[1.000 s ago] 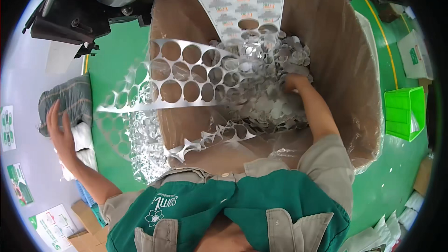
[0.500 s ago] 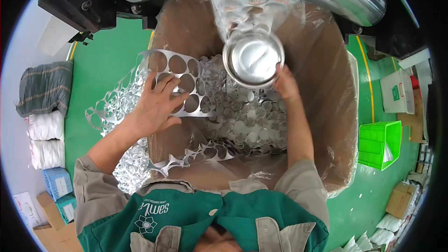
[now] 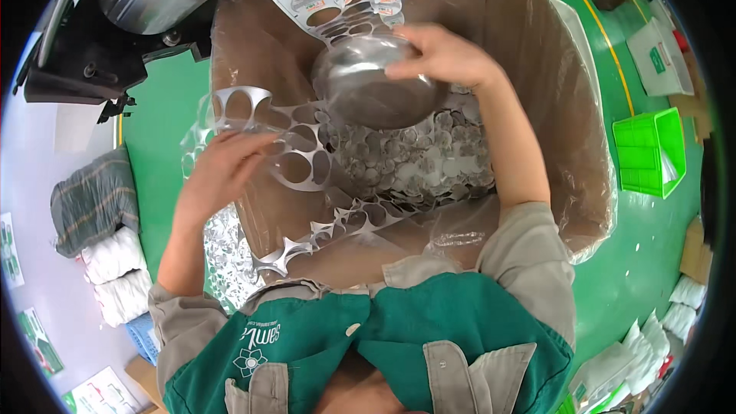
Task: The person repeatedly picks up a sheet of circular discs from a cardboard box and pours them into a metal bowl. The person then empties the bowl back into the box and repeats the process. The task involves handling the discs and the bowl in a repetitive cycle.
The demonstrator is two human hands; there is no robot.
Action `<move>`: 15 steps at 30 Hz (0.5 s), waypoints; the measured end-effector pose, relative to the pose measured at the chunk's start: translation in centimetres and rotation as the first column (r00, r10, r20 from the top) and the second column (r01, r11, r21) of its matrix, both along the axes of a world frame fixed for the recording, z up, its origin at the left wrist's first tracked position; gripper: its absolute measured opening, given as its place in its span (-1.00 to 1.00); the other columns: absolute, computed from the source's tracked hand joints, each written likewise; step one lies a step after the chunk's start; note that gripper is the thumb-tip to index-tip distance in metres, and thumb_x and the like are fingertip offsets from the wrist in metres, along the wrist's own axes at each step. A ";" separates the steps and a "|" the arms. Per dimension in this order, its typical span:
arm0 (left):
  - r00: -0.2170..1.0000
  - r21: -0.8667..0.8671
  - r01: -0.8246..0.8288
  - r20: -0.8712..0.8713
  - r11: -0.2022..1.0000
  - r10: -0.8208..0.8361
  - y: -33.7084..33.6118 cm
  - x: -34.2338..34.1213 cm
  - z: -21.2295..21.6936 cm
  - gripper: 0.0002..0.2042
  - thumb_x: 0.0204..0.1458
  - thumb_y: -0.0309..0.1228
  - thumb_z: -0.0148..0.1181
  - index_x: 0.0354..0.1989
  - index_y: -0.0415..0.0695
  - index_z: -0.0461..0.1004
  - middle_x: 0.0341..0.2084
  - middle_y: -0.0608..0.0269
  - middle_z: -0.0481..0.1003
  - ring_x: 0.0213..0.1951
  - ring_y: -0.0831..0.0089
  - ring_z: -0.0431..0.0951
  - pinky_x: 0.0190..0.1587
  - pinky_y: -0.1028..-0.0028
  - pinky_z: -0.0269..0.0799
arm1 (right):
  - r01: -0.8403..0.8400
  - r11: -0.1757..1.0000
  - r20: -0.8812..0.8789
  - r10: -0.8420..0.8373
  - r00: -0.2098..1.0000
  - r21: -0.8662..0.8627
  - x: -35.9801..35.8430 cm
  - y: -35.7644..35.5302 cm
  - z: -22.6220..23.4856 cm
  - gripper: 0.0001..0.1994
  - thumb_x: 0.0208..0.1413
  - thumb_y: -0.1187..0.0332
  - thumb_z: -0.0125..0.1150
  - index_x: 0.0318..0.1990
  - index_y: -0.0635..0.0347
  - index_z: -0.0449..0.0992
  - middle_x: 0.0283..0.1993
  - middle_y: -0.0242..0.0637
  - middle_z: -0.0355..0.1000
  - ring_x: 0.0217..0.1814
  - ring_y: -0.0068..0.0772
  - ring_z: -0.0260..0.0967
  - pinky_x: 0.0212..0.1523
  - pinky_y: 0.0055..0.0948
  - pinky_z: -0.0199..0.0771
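The right hand (image 3: 441, 54) grips the rim of a shiny metal bowl (image 3: 377, 83), fingers closed, above a lined cardboard box (image 3: 537, 69) of foil discs (image 3: 418, 161). The left hand (image 3: 222, 172) pinches a punched foil strip (image 3: 295, 138) at the box's left wall.

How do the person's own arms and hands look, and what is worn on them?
Both hands, the left hand and the right hand, are bare, without gloves. The forearms are uncovered too. Grey-beige sleeves reach about the elbows, and a green apron lies over the same garment.
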State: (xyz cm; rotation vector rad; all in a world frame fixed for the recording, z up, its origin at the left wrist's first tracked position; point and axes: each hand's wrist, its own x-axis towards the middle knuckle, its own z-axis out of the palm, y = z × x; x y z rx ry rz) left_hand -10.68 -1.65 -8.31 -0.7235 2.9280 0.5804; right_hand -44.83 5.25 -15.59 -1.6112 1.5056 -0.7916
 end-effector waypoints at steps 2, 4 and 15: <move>0.938 0.271 -0.291 -0.109 0.918 0.329 0.8 0.0 2.7 -0.70 -0.01 -0.57 0.01 -0.05 -0.16 0.41 -0.37 0.24 0.48 -0.33 0.50 0.44 -0.23 0.51 0.33 | -0.034 0.992 0.665 0.107 0.739 -0.123 0.1 1.1 1.1 -0.62 -0.09 0.26 0.27 -0.11 0.20 0.39 -0.41 -0.46 0.32 -0.41 -0.65 0.25 -0.32 -0.63 0.31; 0.861 0.375 -0.305 -0.285 0.875 0.422 1.4 1.4 5.5 -0.68 -0.05 -0.68 -0.04 -0.07 -0.26 0.41 -0.37 0.26 0.46 -0.34 0.60 0.40 -0.35 0.62 0.31 | -0.141 0.969 0.921 0.238 0.308 -0.203 1.1 1.1 0.5 -0.56 -0.06 0.33 0.25 0.00 0.21 0.32 -0.36 -0.48 0.32 -0.42 -0.67 0.24 -0.31 -0.67 0.31; 0.125 0.090 -0.963 -0.686 0.254 0.717 -2.6 30.5 15.2 -0.66 0.05 -0.45 0.02 0.02 -0.26 0.34 -0.06 0.15 0.40 -0.07 0.41 0.41 -0.04 0.52 0.31 | 0.249 0.835 -0.690 0.198 0.696 0.490 -0.9 3.4 -23.7 -0.53 -0.19 0.15 0.25 -0.14 0.29 0.47 -0.09 -0.03 0.42 -0.07 -0.10 0.39 -0.09 -0.27 0.38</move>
